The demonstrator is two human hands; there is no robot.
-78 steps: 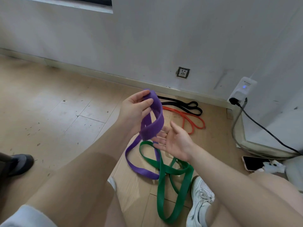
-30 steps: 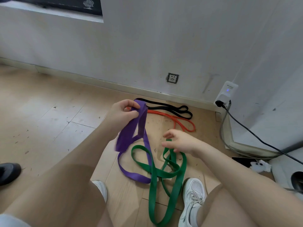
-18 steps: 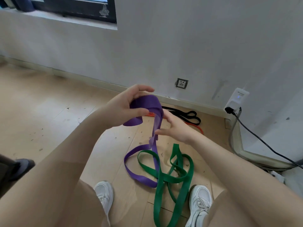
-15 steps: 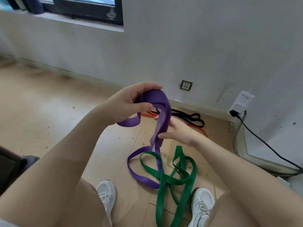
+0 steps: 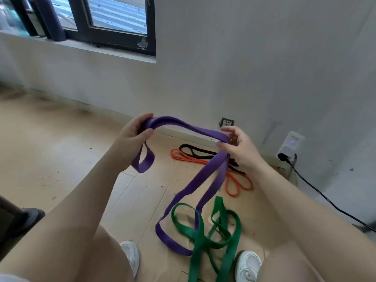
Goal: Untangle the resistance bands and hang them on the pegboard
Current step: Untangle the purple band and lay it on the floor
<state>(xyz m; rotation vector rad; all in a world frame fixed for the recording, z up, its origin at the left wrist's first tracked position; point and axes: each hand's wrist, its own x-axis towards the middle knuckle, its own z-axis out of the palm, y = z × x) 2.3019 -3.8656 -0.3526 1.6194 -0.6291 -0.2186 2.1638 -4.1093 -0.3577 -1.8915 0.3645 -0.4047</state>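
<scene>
1. A person crouched over a wooden floor [image 5: 61, 159] and looked down at both bare forearms, which reached forward at about chest height.
2. The left hand [image 5: 132, 139] gripped a wide purple resistance band [image 5: 183, 127], with the fingers curled over its top and the thumb pressed underneath.
3. A short purple loop hung down from below that left hand.
4. The band stretched as a doubled strip from the left hand across to the right hand [image 5: 238, 147].
5. The right hand pinched the band between its thumb and fingertips, while the other fingers were spread loosely above.
6. From the right hand two purple strands dropped to the floor and ended in a loop lying between the person's white shoes [image 5: 247, 265].
7. That floor loop overlapped a green resistance band [image 5: 215, 241], which lay in tangled coils on the floor; whether the two were threaded through each other could not be told.
8. Farther off, near the wall [image 5: 244, 68], an orange band [image 5: 234, 180] and a black band [image 5: 195, 153] lay together on the floor, crossing one another.
9. A wall socket [image 5: 226, 123] sat low on the wall, and to its right a white plug-in adapter [image 5: 291, 145] with a black cable [image 5: 325, 198] running away to the right.
10. A dark-framed window [image 5: 114, 35] filled the upper left.
</scene>
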